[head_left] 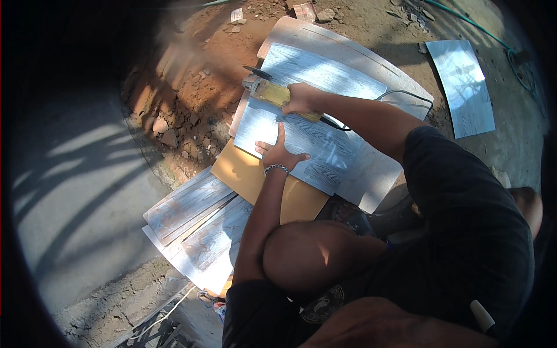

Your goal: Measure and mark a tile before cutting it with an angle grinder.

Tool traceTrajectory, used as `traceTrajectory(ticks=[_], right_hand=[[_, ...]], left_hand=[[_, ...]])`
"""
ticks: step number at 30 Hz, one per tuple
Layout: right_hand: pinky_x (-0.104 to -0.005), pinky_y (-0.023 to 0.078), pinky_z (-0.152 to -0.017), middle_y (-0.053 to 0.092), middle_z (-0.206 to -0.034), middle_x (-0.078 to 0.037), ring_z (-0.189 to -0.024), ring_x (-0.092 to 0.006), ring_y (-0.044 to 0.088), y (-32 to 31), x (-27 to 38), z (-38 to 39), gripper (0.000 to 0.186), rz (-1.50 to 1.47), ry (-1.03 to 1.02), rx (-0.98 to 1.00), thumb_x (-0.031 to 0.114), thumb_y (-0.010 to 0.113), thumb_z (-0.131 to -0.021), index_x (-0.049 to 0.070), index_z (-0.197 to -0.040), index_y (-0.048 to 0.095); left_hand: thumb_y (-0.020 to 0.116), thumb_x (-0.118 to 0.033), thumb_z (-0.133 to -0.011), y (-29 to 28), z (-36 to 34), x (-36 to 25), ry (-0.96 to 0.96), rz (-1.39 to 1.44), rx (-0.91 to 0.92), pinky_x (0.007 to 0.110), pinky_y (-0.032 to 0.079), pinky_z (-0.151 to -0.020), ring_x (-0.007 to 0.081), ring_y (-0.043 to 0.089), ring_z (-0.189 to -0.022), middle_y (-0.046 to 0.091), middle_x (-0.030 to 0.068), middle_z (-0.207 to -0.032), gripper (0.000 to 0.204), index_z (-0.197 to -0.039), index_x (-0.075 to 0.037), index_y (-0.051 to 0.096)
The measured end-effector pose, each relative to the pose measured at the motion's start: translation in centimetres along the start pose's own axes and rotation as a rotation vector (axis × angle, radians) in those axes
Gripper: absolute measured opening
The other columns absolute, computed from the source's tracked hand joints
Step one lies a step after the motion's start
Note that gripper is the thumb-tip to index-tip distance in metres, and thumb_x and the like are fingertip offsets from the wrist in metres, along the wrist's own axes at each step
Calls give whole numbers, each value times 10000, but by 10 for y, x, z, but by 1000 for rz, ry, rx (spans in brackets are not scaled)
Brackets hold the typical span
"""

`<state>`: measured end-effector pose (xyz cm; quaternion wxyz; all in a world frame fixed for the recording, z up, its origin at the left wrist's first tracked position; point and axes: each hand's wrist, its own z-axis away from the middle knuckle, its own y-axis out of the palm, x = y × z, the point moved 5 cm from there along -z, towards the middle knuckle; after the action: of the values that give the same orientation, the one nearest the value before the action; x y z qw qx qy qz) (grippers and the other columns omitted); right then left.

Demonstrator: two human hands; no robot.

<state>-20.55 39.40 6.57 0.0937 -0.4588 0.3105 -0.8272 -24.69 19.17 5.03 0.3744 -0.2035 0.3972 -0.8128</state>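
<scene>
My right hand (pixel 303 98) is wrapped round the yellow body of an angle grinder (pixel 271 93), whose dark disc sits at the far left end, over the edge of a tile. That tile (pixel 325 145) is pale blue-grey with a wood-grain pattern. Flat on its near left part lies my left hand (pixel 279 155), fingers spread, a chain bracelet at the wrist. Whether the disc touches the tile I cannot tell. Under the tile are a tan board (pixel 243 174) and a larger pale slab with a curved edge (pixel 348 43).
More wood-grain tiles (pixel 191 209) are stacked at the near left. Another tile (pixel 462 87) lies alone on the right. Broken earth and rubble (pixel 180 116) border the work on the left. A dark cord (pixel 415 94) loops by my right arm; a green hose (pixel 470 22) runs behind.
</scene>
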Motion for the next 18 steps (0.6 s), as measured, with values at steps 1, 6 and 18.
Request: traceTrajectory(ticks=[1,6,18], right_hand=[[-450,551,-956,699,-1180,-277,-1106,-396,688,-1,-1,2,768,10,-2,-6,456,796,-734,-52,-1285,629],[-446,563,-934,702,-1194,-258,-1105,-384,692,-2,-4,8,772,2,5,-1,485,789,-724,-59,-1254,651],[-450,560,-935,701,-1162,-292,-1090,-397,695,-1,-11,16,780,2,-1,-21,445,794,-716,-76,-1272,629]], left_hand=[[889,-735,-552,0,0,0,0,-6,3,656,360,-1105,616,-15,-1512,-97,547,-1527,1455,-1622,-467,-60],[887,-741,-552,0,1,0,0,-26,-7,644,366,-1100,623,-1,-1509,-96,561,-1514,1459,-1622,-465,-67],[892,-729,-560,-5,7,-2,-11,-6,21,656,349,-1105,616,-42,-1511,-101,545,-1529,1464,-1622,-460,-80]])
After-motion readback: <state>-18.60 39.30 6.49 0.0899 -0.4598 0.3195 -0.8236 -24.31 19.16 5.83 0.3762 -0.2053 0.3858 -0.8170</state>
